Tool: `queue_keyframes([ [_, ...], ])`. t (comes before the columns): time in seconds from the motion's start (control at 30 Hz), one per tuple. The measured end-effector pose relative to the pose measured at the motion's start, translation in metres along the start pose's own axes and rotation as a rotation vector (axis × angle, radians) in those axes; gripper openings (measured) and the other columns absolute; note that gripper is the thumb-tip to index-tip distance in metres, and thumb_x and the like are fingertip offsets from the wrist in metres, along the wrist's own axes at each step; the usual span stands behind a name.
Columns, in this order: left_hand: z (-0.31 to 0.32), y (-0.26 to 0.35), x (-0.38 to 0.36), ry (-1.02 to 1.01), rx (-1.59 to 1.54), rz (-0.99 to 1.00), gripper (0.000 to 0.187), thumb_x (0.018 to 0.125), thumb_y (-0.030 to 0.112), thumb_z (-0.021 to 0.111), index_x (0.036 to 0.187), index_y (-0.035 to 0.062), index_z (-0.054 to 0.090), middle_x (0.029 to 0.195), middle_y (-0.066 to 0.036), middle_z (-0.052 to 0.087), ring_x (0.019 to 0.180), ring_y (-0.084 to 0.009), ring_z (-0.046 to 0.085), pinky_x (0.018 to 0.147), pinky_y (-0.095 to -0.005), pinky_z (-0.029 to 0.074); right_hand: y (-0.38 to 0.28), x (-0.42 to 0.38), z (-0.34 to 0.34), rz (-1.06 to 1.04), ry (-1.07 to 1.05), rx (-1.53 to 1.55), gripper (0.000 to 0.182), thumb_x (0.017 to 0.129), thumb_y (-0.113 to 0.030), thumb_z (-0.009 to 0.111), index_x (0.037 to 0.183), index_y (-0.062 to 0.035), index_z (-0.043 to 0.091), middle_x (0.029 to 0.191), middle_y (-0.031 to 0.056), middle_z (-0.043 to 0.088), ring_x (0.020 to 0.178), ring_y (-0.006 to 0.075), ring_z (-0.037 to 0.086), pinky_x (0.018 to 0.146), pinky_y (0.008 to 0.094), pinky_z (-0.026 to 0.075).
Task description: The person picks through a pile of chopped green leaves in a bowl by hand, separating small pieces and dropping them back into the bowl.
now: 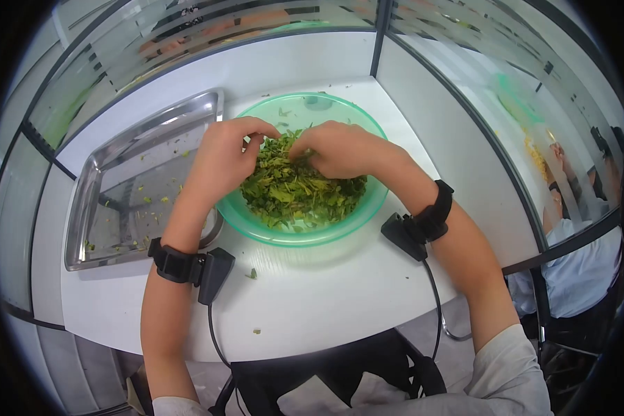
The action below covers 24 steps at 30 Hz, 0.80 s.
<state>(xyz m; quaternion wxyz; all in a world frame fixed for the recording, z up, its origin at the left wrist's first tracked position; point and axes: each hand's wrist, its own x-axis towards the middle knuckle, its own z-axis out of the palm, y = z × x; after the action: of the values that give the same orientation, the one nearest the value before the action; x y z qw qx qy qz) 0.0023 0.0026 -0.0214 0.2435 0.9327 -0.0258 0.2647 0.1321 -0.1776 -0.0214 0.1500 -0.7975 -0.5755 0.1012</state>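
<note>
A translucent green plastic bowl (230, 220) holds a heap of chopped leafy greens (295, 191). At the heap's far left edge is my left hand (230, 154), its index finger and thumb bent together at the leaves. My right hand (340, 149) reaches in from the other side, its fingers curled into the top of the greens. The right fingertips are partly hidden among the leaves. Both hands are close together over the bowl.
A shallow metal tray (78, 236) with scattered leaf bits lies left of the bowl, on the white table (312, 305). Loose leaf scraps (252, 274) lie near the front. Glass-topped partitions (457, 118) enclose the table. Cabled black wrist straps (177, 262) circle both forearms. Another person (575, 263) sits at right.
</note>
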Motion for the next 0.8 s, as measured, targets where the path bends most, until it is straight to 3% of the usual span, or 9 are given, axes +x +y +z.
queue_keyframes([
  [0.13,-0.001,0.004,-0.001,-0.079,0.018,0.007,0.015,0.083,0.001,0.067,0.095,0.0057,0.074,0.089,-0.007,0.075,0.079,-0.0199,0.072,0.071,-0.0320,0.054,-0.003,-0.002,-0.008,0.006,0.021,0.021,0.017,0.083,-0.015,0.066,0.097,-0.0111,0.074,0.092,0.0079,0.074,0.089,0.0265,0.070,0.078,0.0383,0.055],
  [0.2,-0.002,0.006,-0.001,-0.130,0.043,-0.019,0.013,0.081,0.004,0.070,0.094,0.0061,0.074,0.089,-0.006,0.075,0.078,-0.0196,0.072,0.071,-0.0323,0.053,-0.003,-0.001,-0.009,0.010,0.140,0.105,0.014,0.080,-0.022,0.071,0.089,-0.0107,0.073,0.082,0.0054,0.074,0.080,0.0223,0.071,0.072,0.0352,0.055],
  [0.4,-0.003,0.011,-0.001,-0.195,0.108,-0.040,0.016,0.075,0.012,0.079,0.091,0.0078,0.075,0.087,-0.006,0.075,0.076,-0.0195,0.071,0.071,-0.0327,0.053,-0.002,0.002,-0.008,0.042,0.281,0.168,0.019,0.079,-0.025,0.071,0.091,-0.0109,0.071,0.079,0.0062,0.071,0.075,0.0234,0.069,0.068,0.0356,0.054],
  [0.47,-0.004,0.012,-0.002,-0.240,0.175,-0.033,0.019,0.074,0.014,0.081,0.091,0.0081,0.075,0.086,-0.006,0.075,0.077,-0.0201,0.071,0.071,-0.0335,0.054,0.001,0.003,-0.006,0.061,0.265,0.137,0.019,0.079,-0.024,0.068,0.093,-0.0116,0.071,0.080,0.0063,0.071,0.077,0.0237,0.069,0.070,0.0369,0.054],
  [0.57,-0.002,0.011,-0.002,-0.240,0.115,-0.005,0.023,0.071,0.014,0.083,0.093,0.0090,0.075,0.084,-0.007,0.074,0.077,-0.0209,0.071,0.071,-0.0335,0.054,-0.001,0.003,-0.008,0.107,0.080,0.055,0.024,0.078,-0.023,0.064,0.098,-0.0130,0.073,0.090,0.0059,0.073,0.086,0.0241,0.069,0.075,0.0388,0.054],
  [0.67,-0.004,0.012,-0.001,-0.281,0.137,-0.024,0.023,0.072,0.020,0.083,0.093,0.0160,0.076,0.082,-0.005,0.073,0.077,-0.0236,0.071,0.069,-0.0366,0.055,-0.006,-0.006,-0.011,0.053,-0.081,0.060,0.026,0.077,-0.025,0.066,0.098,-0.0124,0.073,0.095,0.0057,0.073,0.089,0.0250,0.069,0.077,0.0387,0.055],
  [0.8,-0.003,0.011,-0.002,-0.299,0.133,-0.060,0.017,0.075,0.016,0.078,0.092,0.0154,0.076,0.080,-0.007,0.073,0.076,-0.0257,0.071,0.068,-0.0370,0.055,-0.009,-0.006,-0.012,0.039,-0.157,0.035,0.028,0.075,-0.028,0.071,0.097,-0.0115,0.072,0.096,0.0062,0.073,0.091,0.0257,0.069,0.078,0.0388,0.055],
])
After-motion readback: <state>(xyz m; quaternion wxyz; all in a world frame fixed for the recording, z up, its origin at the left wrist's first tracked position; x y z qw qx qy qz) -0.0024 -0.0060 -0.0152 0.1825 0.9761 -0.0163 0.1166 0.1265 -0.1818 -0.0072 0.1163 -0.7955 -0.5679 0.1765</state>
